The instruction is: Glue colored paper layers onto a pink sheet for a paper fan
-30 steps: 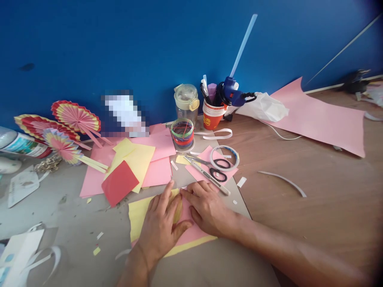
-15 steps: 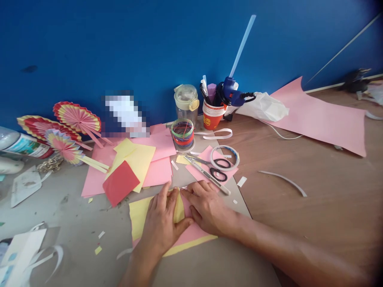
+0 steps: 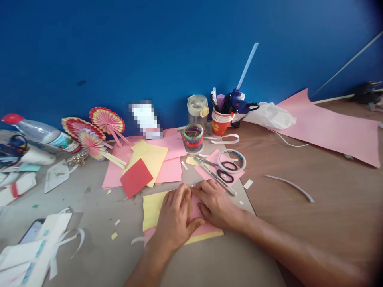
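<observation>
A pink sheet with yellow paper (image 3: 153,209) lies flat on the grey desk in front of me, yellow showing at its upper left and lower edge. My left hand (image 3: 176,219) rests on it, fingers stretched forward and thumb spread to the right. Beside it, my right hand (image 3: 220,205) has bent fingers closed at the sheet's far edge, its thumb tucked below them. The two hands nearly touch. The paper under the fingers is mostly hidden. Just beyond the right hand lie a utility knife (image 3: 220,179), scissors (image 3: 226,176) and a tape roll (image 3: 220,161).
Red, yellow and pink paper (image 3: 104,175) lies at the back left, near folded paper fans (image 3: 106,119) and a plastic bottle (image 3: 42,131). A glue gun (image 3: 237,101) sits in a red cup (image 3: 220,124). A large pink sheet (image 3: 332,127) lies at the right.
The view has swung left, so objects appear farther right. My left hand has moved over the folded yellow strip that showed between my hands. My right hand stays at the far edge.
</observation>
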Motion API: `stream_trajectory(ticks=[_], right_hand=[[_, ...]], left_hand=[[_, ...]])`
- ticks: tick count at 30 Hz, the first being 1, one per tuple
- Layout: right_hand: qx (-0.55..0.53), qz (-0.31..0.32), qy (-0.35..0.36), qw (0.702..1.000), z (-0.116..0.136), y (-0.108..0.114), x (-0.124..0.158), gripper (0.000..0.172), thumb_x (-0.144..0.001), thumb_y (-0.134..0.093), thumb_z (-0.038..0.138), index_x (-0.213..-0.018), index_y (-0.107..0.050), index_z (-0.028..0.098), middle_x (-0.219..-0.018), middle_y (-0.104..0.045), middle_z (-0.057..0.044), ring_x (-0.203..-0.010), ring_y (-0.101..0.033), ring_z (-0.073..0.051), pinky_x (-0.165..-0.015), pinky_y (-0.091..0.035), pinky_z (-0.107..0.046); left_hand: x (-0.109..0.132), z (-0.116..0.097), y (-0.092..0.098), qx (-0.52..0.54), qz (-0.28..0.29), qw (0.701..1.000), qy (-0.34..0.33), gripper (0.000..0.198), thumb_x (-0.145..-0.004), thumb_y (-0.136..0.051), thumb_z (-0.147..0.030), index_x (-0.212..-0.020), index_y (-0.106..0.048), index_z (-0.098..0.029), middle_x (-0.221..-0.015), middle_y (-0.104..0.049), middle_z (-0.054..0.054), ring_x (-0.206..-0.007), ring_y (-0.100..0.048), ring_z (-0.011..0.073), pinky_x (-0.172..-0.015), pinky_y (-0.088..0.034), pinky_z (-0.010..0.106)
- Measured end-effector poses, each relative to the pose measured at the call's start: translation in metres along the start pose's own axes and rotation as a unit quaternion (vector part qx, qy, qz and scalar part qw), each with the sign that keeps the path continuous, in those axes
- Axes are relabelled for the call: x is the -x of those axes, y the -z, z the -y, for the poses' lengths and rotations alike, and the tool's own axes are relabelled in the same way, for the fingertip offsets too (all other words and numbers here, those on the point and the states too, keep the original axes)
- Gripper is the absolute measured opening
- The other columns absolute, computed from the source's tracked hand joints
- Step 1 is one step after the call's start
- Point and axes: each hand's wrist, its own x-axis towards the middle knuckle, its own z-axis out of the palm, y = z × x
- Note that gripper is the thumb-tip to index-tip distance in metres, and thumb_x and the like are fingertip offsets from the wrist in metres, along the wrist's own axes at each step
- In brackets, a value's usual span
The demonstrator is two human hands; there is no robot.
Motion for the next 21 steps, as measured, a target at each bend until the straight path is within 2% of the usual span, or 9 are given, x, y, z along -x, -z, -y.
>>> stream_trajectory(ticks=[2, 6, 8, 11, 16, 18, 21], right_hand=[[-0.009, -0.006, 0.009, 1.000, -0.001, 0.001, 0.000, 0.051, -0.074, -0.050, 0.008, -0.124, -0.058, 0.015, -0.103, -0.056, -0.010, -0.093, -0.044, -0.024, -0.083, -0.041, -0.040], [-0.054, -0.029, 0.009, 0.998, -0.004, 0.003, 0.000, 0.051, -0.073, -0.048, 0.005, -0.122, -0.059, 0.015, -0.102, -0.060, -0.011, -0.094, -0.048, -0.024, -0.087, -0.042, -0.041], [-0.114, -0.043, 0.016, 0.992, -0.006, 0.005, 0.000, 0.051, -0.073, -0.048, 0.003, -0.121, -0.060, 0.016, -0.103, -0.063, -0.010, -0.095, -0.052, -0.023, -0.089, -0.042, -0.040], [-0.221, -0.061, 0.011, 0.973, -0.009, 0.012, -0.001, 0.041, -0.078, -0.046, 0.006, -0.113, -0.064, 0.018, -0.099, -0.066, -0.007, -0.095, -0.057, -0.019, -0.088, -0.045, -0.036], [-0.328, -0.096, -0.100, 0.935, -0.015, 0.026, -0.002, 0.029, -0.083, -0.042, 0.016, -0.095, -0.069, 0.016, -0.077, -0.067, -0.003, -0.070, -0.060, -0.015, -0.067, -0.049, -0.028], [-0.323, -0.133, -0.129, 0.928, -0.020, 0.029, -0.003, 0.028, -0.084, -0.042, 0.020, -0.094, -0.068, 0.016, -0.074, -0.065, -0.002, -0.063, -0.057, -0.014, -0.059, -0.046, -0.026], [-0.282, -0.186, -0.134, 0.931, -0.028, 0.031, -0.006, 0.029, -0.084, -0.041, 0.022, -0.094, -0.068, 0.017, -0.074, -0.064, -0.002, -0.063, -0.055, -0.014, -0.058, -0.044, -0.026]], left_hand=[[0.003, -0.005, -0.002, -0.010, 0.003, 1.000, -0.010, 0.080, -0.081, -0.048, -0.066, -0.134, -0.046, -0.006, -0.137, -0.047, 0.022, -0.124, -0.044, 0.0352, -0.105, -0.035, 0.052], [0.010, -0.009, -0.009, -0.024, -0.004, 1.000, -0.013, 0.087, -0.079, -0.043, -0.072, -0.135, -0.044, -0.005, -0.140, -0.046, 0.022, -0.132, -0.037, 0.0354, -0.109, -0.029, 0.051], [0.013, -0.008, -0.012, -0.031, -0.005, 0.999, -0.012, 0.089, -0.079, -0.042, -0.073, -0.136, -0.044, -0.005, -0.143, -0.043, 0.021, -0.135, -0.034, 0.0356, -0.111, -0.026, 0.051], [0.014, -0.005, -0.019, -0.043, 0.004, 0.999, -0.011, 0.094, -0.076, -0.043, -0.076, -0.138, -0.040, -0.005, -0.147, -0.038, 0.022, -0.138, -0.029, 0.0378, -0.110, -0.025, 0.053], [0.013, -0.003, -0.026, -0.047, 0.014, 0.999, 0.007, 0.096, -0.073, -0.051, -0.074, -0.140, -0.038, -0.007, -0.149, -0.033, 0.022, -0.140, -0.025, 0.0388, -0.110, -0.025, 0.056], [0.013, -0.003, -0.025, -0.049, 0.020, 0.999, 0.004, 0.094, -0.074, -0.051, -0.073, -0.141, -0.037, -0.008, -0.150, -0.033, 0.021, -0.140, -0.024, 0.0383, -0.110, -0.026, 0.055], [0.013, -0.001, -0.019, -0.051, 0.023, 0.998, -0.008, 0.089, -0.078, -0.048, -0.071, -0.143, -0.036, -0.011, -0.151, -0.033, 0.018, -0.139, -0.026, 0.0380, -0.109, -0.027, 0.055]])
